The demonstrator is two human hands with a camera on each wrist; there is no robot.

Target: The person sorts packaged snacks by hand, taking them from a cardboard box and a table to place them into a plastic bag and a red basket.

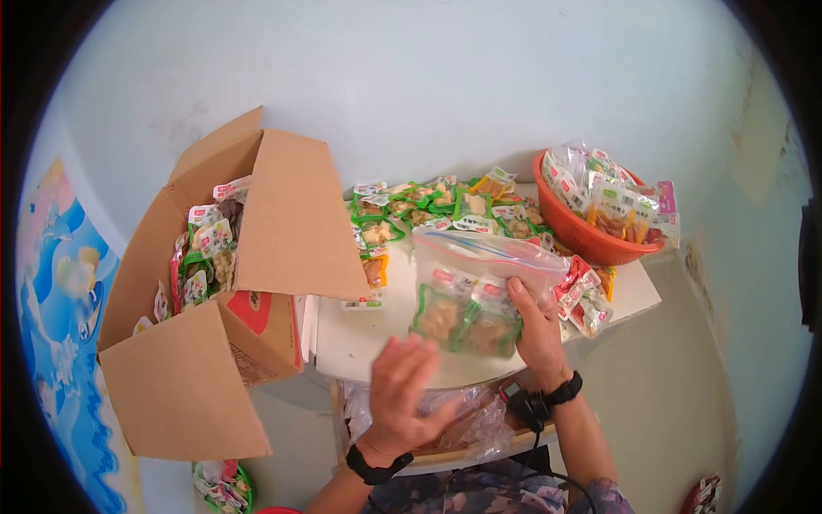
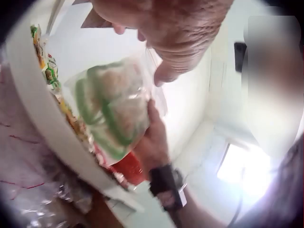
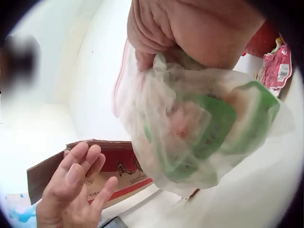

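Observation:
My right hand (image 1: 537, 330) grips the side of a clear zip bag (image 1: 505, 255), thumb across its front. Inside the bag sit green-edged snack packets (image 1: 443, 317), also visible through the plastic in the right wrist view. The bag is held up over the white table (image 1: 342, 338), its zip edge at the top. Left of the bag, my left hand (image 1: 402, 398) is raised with its fingers spread, holding nothing. In the right wrist view that left hand (image 3: 76, 185) shows apart from the bag, in front of the cardboard box.
An open cardboard box (image 1: 300, 206) of packets stands at the left, flaps outward. Several loose packets (image 1: 377, 231) lie along the table's back. An orange basket (image 1: 561, 218) heaped with packets sits at the right. Crumpled clear plastic (image 1: 479, 424) fills the space below the table's front edge.

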